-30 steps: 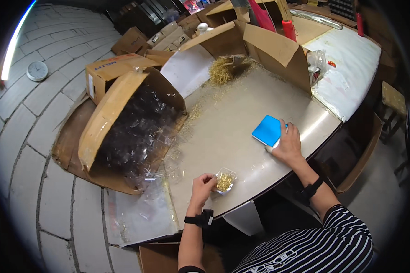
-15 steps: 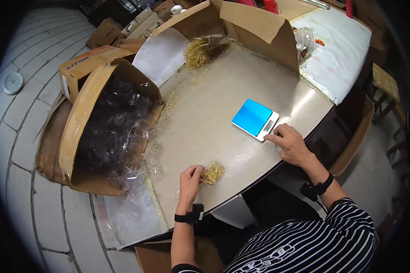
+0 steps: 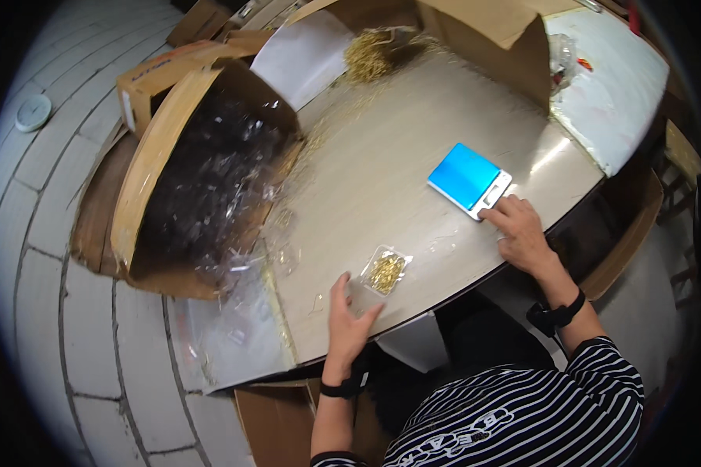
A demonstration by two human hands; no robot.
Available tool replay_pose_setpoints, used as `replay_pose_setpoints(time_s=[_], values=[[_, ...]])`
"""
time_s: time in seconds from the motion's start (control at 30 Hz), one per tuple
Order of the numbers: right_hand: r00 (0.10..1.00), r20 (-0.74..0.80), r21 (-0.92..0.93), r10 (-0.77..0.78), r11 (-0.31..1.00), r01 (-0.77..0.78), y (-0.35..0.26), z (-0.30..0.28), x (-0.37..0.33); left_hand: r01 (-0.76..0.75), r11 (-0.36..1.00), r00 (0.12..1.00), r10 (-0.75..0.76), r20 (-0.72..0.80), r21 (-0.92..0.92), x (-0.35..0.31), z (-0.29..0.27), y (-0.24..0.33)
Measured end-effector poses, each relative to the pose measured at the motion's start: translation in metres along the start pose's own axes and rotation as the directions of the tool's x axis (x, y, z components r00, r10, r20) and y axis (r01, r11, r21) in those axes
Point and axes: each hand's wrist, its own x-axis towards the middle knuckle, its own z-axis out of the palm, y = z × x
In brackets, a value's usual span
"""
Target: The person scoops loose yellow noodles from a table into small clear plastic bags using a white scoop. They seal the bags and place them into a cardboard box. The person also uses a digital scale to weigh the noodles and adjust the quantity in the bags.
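Ideally, the flat blue-and-white rectangular scale is pressed lightly by the half-curled, empty right hand; the left hand is spread, empty.

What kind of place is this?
Probably a small packing or sorting workshop: a blue-topped digital scale sits on the worktable, a small clear box holds gold-coloured bits, and a big open carton holds clear plastic pieces.
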Motion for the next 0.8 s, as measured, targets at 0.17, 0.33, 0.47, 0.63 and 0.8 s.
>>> replay_pose_setpoints(time_s=[0.17,0.33,0.47,0.63,0.8], values=[[1.000,0.005,-0.012,0.017,1.000,-0.017,-0.001,0.000,-0.001,-0.138,0.956,0.988,0.115,0.103,0.259,0.015,0.011,0.010],[0.994,-0.073,0.265,0.087,0.962,-0.065,-0.006,-0.002,-0.009,-0.181,0.912,0.978,0.125,0.170,0.369,0.027,0.019,0.019],[0.994,0.014,0.598,0.113,0.795,-0.098,-0.022,-0.007,-0.009,-0.214,0.930,0.972,0.174,0.154,0.299,0.027,0.026,0.027],[0.878,0.448,0.690,0.166,0.560,-0.458,-0.064,0.008,0.002,-0.321,0.919,0.940,0.280,0.195,0.229,0.014,0.035,0.045],[0.850,0.495,0.802,0.180,0.282,-0.527,-0.073,0.025,-0.002,-0.318,0.927,0.940,0.282,0.190,0.200,-0.002,0.041,0.050]])
